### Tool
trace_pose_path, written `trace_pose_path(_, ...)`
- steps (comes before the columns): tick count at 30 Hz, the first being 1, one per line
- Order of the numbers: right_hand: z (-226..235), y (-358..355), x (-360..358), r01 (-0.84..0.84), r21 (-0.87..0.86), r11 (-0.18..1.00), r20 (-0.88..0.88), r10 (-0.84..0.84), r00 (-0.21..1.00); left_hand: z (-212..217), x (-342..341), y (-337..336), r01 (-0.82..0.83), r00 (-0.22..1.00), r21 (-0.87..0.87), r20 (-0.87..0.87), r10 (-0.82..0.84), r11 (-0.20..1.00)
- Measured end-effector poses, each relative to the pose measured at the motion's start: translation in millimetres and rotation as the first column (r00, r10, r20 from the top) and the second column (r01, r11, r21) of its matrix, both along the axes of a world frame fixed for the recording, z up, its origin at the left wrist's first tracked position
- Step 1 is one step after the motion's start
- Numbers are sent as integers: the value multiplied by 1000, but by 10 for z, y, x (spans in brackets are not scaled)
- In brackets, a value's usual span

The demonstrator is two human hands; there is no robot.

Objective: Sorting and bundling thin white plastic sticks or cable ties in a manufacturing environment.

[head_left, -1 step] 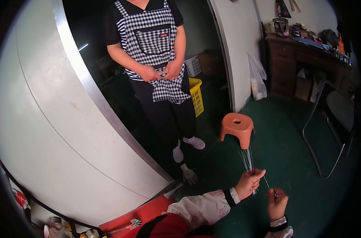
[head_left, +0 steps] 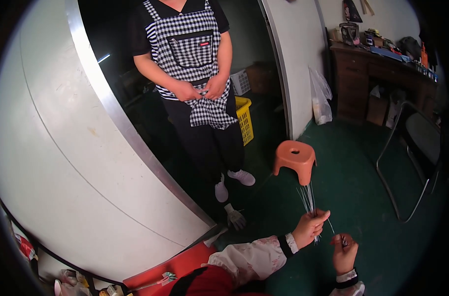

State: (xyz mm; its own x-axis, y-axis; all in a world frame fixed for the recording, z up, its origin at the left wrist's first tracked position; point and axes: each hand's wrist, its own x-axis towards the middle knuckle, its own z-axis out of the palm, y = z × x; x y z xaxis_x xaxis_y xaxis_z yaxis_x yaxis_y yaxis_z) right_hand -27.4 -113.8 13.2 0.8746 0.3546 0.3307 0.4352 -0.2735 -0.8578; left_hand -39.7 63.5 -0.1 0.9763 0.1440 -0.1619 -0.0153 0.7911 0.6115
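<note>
A bundle of thin, pale wires [head_left: 310,200] stands upright in my left hand [head_left: 308,228], whose fingers are wrapped round it. The upper ends fan out a little, and short lower ends poke out below the fist. My right hand [head_left: 346,255] is closed just to the right and slightly nearer. One thin strand [head_left: 331,226] slants from beside my left fingers down toward my right fingertips. Something small and shiny shows at those fingertips, too small to make out. Frilled pale sleeves with dark bands cover both my wrists.
Beyond my hands is an orange plastic stool [head_left: 296,154]. A person in a checked apron [head_left: 192,44] stands in the doorway by a yellow basket [head_left: 244,121]. A grey glove [head_left: 235,217] lies on the floor. At right are a metal-framed chair [head_left: 382,172] and a cluttered desk [head_left: 351,79].
</note>
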Motion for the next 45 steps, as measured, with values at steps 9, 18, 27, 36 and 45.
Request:
trace_pose_path(9,48,-164,86,36,486,873,-818,440,371,22,-27,18,50,998,-36,34,-49,998)
trace_pose_path(18,-131,1,3,195,370,908,-842,239,484,-19,-128,52,455,890,247,-155,-429,855)
trace_pose_path(27,-157,52,-48,103,489,866,-834,429,348,42,-241,-55,471,882,320,-195,-429,822)
trace_pose_path(36,37,143,-66,455,473,755,-867,305,395,-32,-395,-68,327,942,475,-97,-320,817)
trace_pose_path(45,-89,143,-98,524,654,545,-756,450,475,19,-604,-144,168,900,787,123,-418,593)
